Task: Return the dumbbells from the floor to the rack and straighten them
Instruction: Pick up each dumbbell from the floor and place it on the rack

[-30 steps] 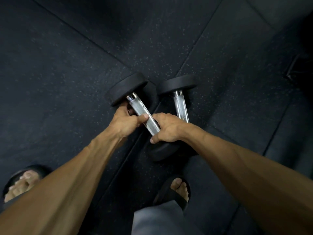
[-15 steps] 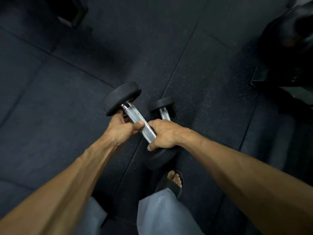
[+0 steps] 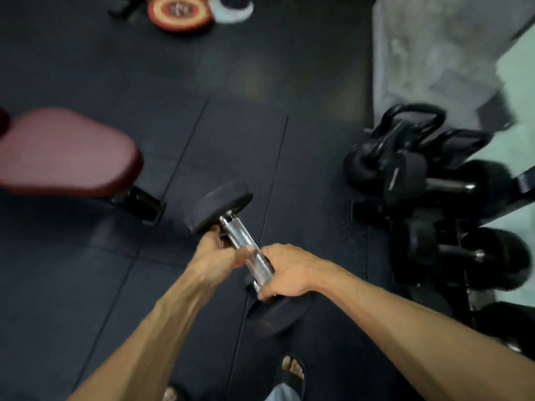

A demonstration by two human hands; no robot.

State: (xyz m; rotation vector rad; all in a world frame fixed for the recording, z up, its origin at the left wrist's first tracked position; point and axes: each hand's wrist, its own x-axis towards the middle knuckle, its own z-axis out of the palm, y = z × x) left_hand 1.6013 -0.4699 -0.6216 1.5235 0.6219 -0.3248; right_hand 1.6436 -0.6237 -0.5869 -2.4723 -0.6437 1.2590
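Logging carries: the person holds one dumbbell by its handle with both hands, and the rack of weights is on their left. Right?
Not quite. Both hands, left and right, do hold the dumbbell, but the head view shows the rack on their right.

No legible text or labels

Single head-worn, wide-angle view, looking forward and steeply down from standing height. Both forearms enter from the bottom edge and converge at frame centre, where the left hand [image 3: 215, 260] and right hand [image 3: 289, 272] are close to the lens, with the dumbbell [image 3: 237, 241] between them. The floor [image 3: 86, 285] fills most of the field, well below. The rack [image 3: 451, 215] occupies the right edge, a padded bench [image 3: 63, 151] the left, a weight plate [image 3: 179, 11] the far top edge. Margins are blurred. No second view shares the scene.
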